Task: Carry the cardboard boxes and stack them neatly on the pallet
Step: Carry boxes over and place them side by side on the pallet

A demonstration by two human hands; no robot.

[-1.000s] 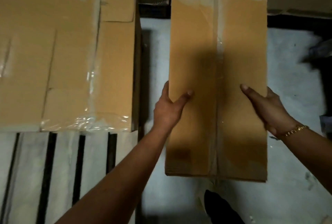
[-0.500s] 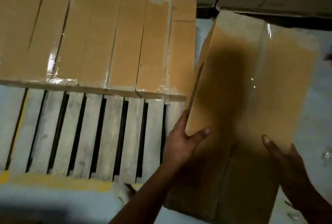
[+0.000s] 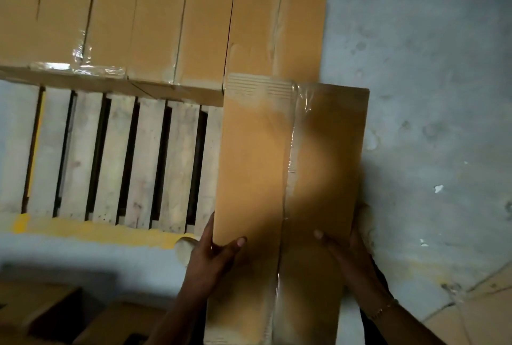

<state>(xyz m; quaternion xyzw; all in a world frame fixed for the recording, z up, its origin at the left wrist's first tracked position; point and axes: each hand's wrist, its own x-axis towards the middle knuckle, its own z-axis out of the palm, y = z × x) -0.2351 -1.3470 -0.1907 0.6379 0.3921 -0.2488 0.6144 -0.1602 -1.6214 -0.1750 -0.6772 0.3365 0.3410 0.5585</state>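
I hold a long brown cardboard box, taped down its middle, lengthwise in front of me. My left hand grips its left edge with the thumb on top. On the right side my right hand clasps it, a gold bracelet on the wrist. The box's far end overlaps the right end of a row of several taped boxes that lie side by side on the far part of the wooden pallet. The box's left edge covers the pallet's right side.
Bare pallet slats with dark gaps lie left of the held box. A yellow painted line runs along the pallet's near edge. Grey concrete floor spreads to the right. More cardboard sits at the bottom left, in shadow.
The box has swung from a tilt to straight and moved left toward the pallet, its far end now over the row's right end. The view has shifted to the pallet's right side.
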